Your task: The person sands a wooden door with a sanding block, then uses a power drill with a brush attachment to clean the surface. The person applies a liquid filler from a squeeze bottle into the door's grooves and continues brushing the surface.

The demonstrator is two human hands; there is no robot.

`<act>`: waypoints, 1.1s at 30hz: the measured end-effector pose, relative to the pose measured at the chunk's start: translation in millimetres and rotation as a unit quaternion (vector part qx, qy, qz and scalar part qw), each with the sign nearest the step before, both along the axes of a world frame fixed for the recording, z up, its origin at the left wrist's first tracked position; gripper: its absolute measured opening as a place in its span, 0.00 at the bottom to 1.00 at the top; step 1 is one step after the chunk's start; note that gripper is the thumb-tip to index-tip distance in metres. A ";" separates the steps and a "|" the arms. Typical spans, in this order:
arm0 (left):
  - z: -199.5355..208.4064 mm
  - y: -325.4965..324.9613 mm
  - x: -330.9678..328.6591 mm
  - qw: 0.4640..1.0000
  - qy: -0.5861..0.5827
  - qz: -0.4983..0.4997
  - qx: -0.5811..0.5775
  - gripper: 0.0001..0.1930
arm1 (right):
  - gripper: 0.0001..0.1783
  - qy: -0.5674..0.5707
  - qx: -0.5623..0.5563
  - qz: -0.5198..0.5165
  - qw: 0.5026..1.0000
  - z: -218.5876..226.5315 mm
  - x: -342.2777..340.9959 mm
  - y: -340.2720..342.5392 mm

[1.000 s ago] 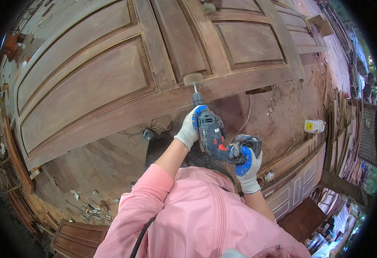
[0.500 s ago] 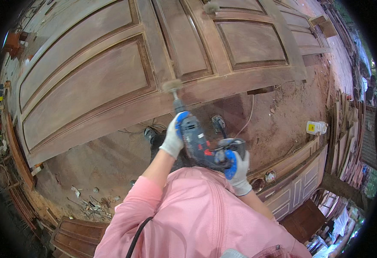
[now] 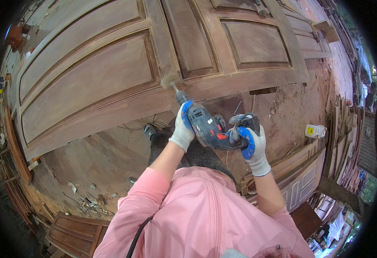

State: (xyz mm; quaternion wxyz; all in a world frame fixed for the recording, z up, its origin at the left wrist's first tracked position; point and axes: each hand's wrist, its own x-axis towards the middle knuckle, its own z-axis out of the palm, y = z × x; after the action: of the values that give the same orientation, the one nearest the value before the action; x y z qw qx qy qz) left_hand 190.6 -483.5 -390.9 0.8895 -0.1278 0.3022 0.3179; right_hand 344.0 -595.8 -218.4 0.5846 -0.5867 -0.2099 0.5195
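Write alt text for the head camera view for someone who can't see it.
Two gloved hands, left hand and right hand, hold a dark blue power drill whose round brush tip meets a large brown panelled wooden door lying flat. Pink sleeves fill the foreground above a dusty floor.

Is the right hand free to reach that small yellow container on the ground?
Probably not: the right hand grips the blue power drill, and the yellow container lies well off to its right.

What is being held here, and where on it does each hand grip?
A power drill with a brush tip. The left hand wraps its front barrel; the right hand grips the rear handle.
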 end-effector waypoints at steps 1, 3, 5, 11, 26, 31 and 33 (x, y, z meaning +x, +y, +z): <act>6.9 -8.4 -3.9 1.000 0.023 0.018 -0.012 0.09 | 0.15 0.002 -0.008 0.030 1.000 3.0 4.3 0.2; -4.9 -8.3 -1.9 1.000 0.013 0.019 0.015 0.09 | 0.14 0.014 -0.006 0.026 1.000 2.6 10.7 7.0; -9.8 12.6 8.0 0.999 -0.026 0.000 0.027 0.08 | 0.14 0.009 -0.009 -0.007 1.000 -1.6 15.4 18.6; -14.5 -8.8 19.5 0.999 -0.012 0.036 0.003 0.13 | 0.15 0.015 -0.044 0.020 0.999 8.5 30.7 20.0; -0.9 2.1 55.3 0.999 -0.007 -0.037 0.013 0.16 | 0.16 -0.049 -0.028 -0.063 0.996 -2.2 47.2 8.3; 2.4 0.1 59.9 1.000 0.018 0.015 -0.001 0.18 | 0.15 -0.076 -0.033 -0.004 0.997 15.5 53.1 20.2; 6.5 -2.0 56.2 0.999 0.046 0.004 0.012 0.18 | 0.15 -0.032 -0.036 -0.029 0.998 17.4 53.1 22.4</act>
State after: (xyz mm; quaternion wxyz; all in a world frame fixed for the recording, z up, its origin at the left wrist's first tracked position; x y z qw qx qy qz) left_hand 246.8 -485.5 -384.4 0.8749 -0.1033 0.3383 0.3308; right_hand 397.1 -573.5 -201.0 0.5713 -0.6294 -0.1926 0.4903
